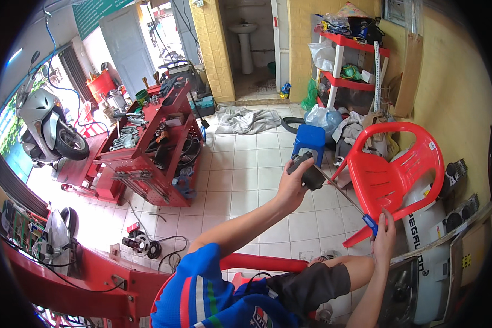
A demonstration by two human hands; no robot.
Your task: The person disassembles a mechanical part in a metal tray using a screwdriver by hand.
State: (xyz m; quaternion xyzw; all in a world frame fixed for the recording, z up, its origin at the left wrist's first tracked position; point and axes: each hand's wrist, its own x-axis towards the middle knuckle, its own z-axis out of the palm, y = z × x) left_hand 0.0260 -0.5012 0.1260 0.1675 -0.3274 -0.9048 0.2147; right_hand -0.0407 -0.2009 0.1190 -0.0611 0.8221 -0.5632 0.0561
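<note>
In front of me my left hand [294, 186] is raised and closed around a dark, roughly cylindrical part [313, 177], whose exact kind I cannot make out. Lower down and to the right, my right hand [385, 236] grips a screwdriver [370, 224] by its blue handle. Its long thin shaft slants up and left, with the tip end reaching the dark part. Whether the tip touches the part or lies behind it cannot be told. Just beyond the shaft stands a red plastic chair [378, 183]. A blue plastic stool [310, 140] is behind my left hand.
A red tool cart [142, 164] loaded with wrenches stands left, near a motor scooter [44, 123]. Cables and a small device [139, 240] lie on the tiled floor. Far off are a grey cloth [249, 120] and a red-and-white shelf [344, 82]; boxes [421, 240] line the right wall.
</note>
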